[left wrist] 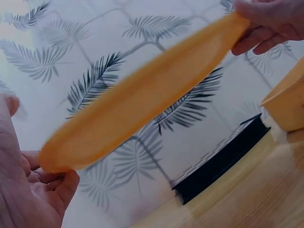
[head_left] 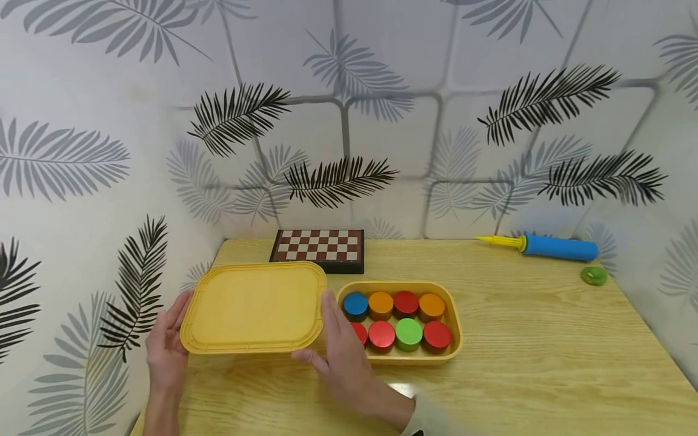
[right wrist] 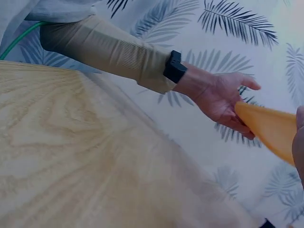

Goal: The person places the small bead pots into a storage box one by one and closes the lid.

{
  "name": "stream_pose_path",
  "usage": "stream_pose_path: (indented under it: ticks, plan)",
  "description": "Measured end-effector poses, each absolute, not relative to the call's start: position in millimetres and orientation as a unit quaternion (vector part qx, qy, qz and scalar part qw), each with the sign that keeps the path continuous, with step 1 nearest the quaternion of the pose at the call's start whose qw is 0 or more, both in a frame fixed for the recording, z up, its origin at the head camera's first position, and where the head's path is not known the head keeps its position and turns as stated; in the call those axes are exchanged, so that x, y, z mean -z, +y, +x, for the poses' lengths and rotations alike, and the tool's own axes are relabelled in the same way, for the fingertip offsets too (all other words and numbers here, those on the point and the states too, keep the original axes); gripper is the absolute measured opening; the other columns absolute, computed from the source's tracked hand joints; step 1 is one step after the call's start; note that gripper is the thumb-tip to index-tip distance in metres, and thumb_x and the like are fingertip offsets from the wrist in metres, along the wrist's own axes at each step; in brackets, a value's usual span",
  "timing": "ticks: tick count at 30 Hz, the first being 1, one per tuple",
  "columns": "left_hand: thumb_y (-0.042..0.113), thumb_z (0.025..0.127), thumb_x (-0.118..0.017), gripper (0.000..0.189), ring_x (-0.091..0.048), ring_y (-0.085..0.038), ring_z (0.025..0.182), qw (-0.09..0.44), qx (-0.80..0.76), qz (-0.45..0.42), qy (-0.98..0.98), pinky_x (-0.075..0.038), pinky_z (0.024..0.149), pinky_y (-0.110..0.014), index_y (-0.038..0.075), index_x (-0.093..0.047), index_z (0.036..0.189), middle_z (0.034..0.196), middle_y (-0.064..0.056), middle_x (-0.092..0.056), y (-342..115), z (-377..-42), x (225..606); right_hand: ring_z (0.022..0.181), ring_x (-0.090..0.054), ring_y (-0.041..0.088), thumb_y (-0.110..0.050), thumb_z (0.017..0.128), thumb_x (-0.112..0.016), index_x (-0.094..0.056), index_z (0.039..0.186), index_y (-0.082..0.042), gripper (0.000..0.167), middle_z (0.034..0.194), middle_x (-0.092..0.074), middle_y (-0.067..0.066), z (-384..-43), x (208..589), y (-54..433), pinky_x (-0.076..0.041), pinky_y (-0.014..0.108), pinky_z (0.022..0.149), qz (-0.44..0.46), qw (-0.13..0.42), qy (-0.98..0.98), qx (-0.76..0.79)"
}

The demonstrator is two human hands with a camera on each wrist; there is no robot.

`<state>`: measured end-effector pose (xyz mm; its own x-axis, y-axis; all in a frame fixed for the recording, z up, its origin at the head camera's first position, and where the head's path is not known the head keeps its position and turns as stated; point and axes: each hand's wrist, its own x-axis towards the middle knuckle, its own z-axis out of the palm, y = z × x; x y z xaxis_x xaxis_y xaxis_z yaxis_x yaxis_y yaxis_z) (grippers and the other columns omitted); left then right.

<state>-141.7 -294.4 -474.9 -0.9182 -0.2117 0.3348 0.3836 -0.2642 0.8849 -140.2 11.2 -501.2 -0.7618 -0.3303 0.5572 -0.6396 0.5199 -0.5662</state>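
A flat yellow plastic lid with a raised rim is held up above the table, tilted, between both hands. My left hand supports its left end. In the left wrist view, the fingers of that hand curl beneath the edge while the thumb stands away. At the other end, my right hand grips the rim, fingers along the side and thumb by the near corner. Just right of the lid stands a yellow container of matching colour. Several round tubs with coloured tops, such as a green one, sit inside it.
A brown-and-white checkered board box lies behind the lid, near the wall. Toward the back right is a blue hand pump with a yellow nozzle, and a small green coiled object lies near it. The wooden table meets patterned walls.
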Motion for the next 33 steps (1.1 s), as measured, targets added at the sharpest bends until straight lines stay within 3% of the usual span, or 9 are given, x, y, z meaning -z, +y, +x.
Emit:
stream_pose_path:
  ticks: [5,10,14,19,23,28,31,33]
  plan:
    - [0.039,0.114,-0.011,0.070,-0.044,-0.011,0.148,0.179,0.802,-0.143,-0.552,-0.041,0.114,-0.019,-0.012,-0.022,0.160,0.162,-0.004,-0.047,-266.0,-149.7,477.8,0.148,-0.041,0.041,-0.067,0.102,-0.037,-0.025,0.163,0.005,0.094,0.166,-0.034,0.025,-155.3,490.9,34.7,-0.043,0.060,0.114,0.258,0.300,-0.840,-0.371]
    - [0.044,0.113,-0.008,0.069,-0.016,-0.019,0.160,0.198,0.783,-0.179,-0.561,-0.024,0.125,-0.023,0.000,-0.012,0.166,0.175,-0.009,-0.017,-219.8,-163.5,481.7,0.139,-0.047,0.044,-0.069,0.104,-0.029,-0.029,0.159,0.008,0.094,0.158,-0.042,0.028,-171.1,481.8,57.5,-0.042,0.065,0.109,0.220,0.363,-0.813,-0.399]
    - [0.043,0.114,-0.013,0.064,0.002,-0.025,0.162,0.227,0.738,-0.211,-0.600,-0.012,0.129,-0.025,0.011,-0.004,0.169,0.177,-0.010,0.000,-181.7,-173.4,483.4,0.126,-0.048,0.044,-0.066,0.106,-0.023,-0.028,0.156,0.010,0.091,0.145,-0.045,0.030,-183.4,477.7,80.2,-0.038,0.060,0.102,0.202,0.393,-0.792,-0.421]
    - [0.016,0.116,-0.017,0.053,-0.007,-0.024,0.162,0.260,0.656,-0.228,-0.671,-0.013,0.128,-0.024,0.007,-0.012,0.168,0.174,-0.015,-0.013,-149.6,-180.5,484.6,0.102,-0.048,0.039,-0.056,0.109,-0.023,-0.022,0.159,0.007,0.081,0.128,-0.047,0.030,-190.6,476.3,119.0,-0.041,0.050,0.088,0.175,0.395,-0.803,-0.411]
    - [-0.002,0.112,-0.025,0.057,-0.016,-0.025,0.160,0.248,0.634,-0.249,-0.688,-0.019,0.127,-0.025,0.006,-0.015,0.168,0.170,-0.023,-0.023,-134.8,-183.8,483.8,0.078,-0.047,0.030,-0.045,0.113,-0.027,-0.025,0.162,0.004,0.069,0.108,-0.053,0.025,-191.7,470.8,150.5,-0.043,0.043,0.070,0.153,0.382,-0.829,-0.377]
    - [-0.002,0.111,-0.036,0.065,-0.025,-0.023,0.158,0.189,0.642,-0.261,-0.696,-0.030,0.124,-0.027,0.012,-0.010,0.169,0.173,-0.013,-0.020,-120.9,-187.0,485.1,0.052,-0.036,0.012,-0.020,0.115,-0.040,-0.039,0.159,0.001,0.049,0.067,-0.043,0.003,-188.7,463.0,179.1,-0.039,0.030,0.048,0.112,0.333,-0.854,-0.383]
    - [0.002,0.112,-0.037,0.063,-0.023,-0.023,0.158,0.151,0.663,-0.262,-0.685,-0.034,0.119,-0.027,0.009,-0.008,0.169,0.175,-0.009,-0.014,-110.3,-189.0,488.2,0.047,-0.026,0.008,-0.020,0.115,-0.039,-0.042,0.157,0.000,0.047,0.061,-0.033,-0.002,-189.5,460.3,190.7,-0.030,0.027,0.044,0.083,0.292,-0.857,-0.416]
    - [0.006,0.114,-0.035,0.060,-0.020,-0.023,0.158,0.138,0.674,-0.251,-0.681,-0.033,0.119,-0.026,0.005,-0.008,0.168,0.175,-0.007,-0.012,-102.3,-191.0,491.2,0.049,-0.028,0.010,-0.025,0.116,-0.037,-0.042,0.158,-0.002,0.049,0.063,-0.033,0.002,-192.4,459.8,197.2,-0.031,0.028,0.048,0.066,0.265,-0.858,-0.436]
